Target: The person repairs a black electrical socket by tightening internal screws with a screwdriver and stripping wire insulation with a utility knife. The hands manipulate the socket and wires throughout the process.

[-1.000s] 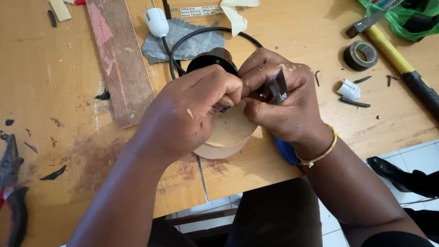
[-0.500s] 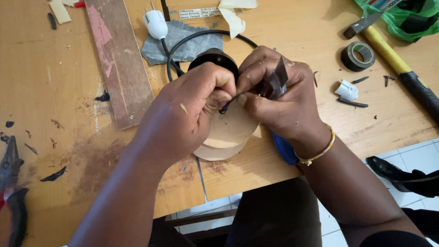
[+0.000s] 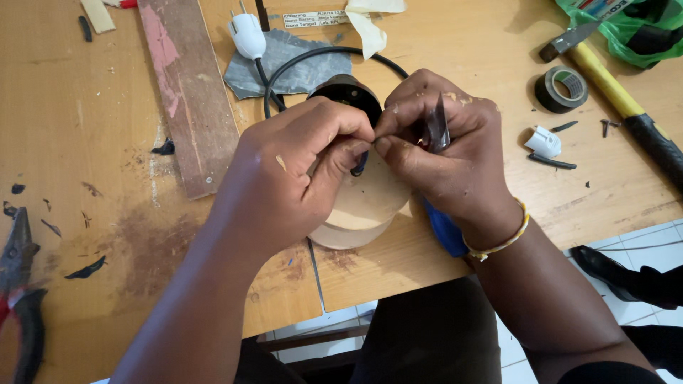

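Fingertips of the left hand [image 3: 295,178] pinch a wire end over the round wooden base [image 3: 366,206]; right hand [image 3: 445,153] clamps the blade [image 3: 439,124]. Small, steady strokes seem wisest.

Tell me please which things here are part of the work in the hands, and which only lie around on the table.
In the work:
- left hand and right hand, fingertips pinching together
- round wooden disc under them
- black round fitting
- black cable with white plug
- small metal blade in the right hand

Lying around:
- hammer
- black tape roll
- pliers
- wooden plank
- green bag
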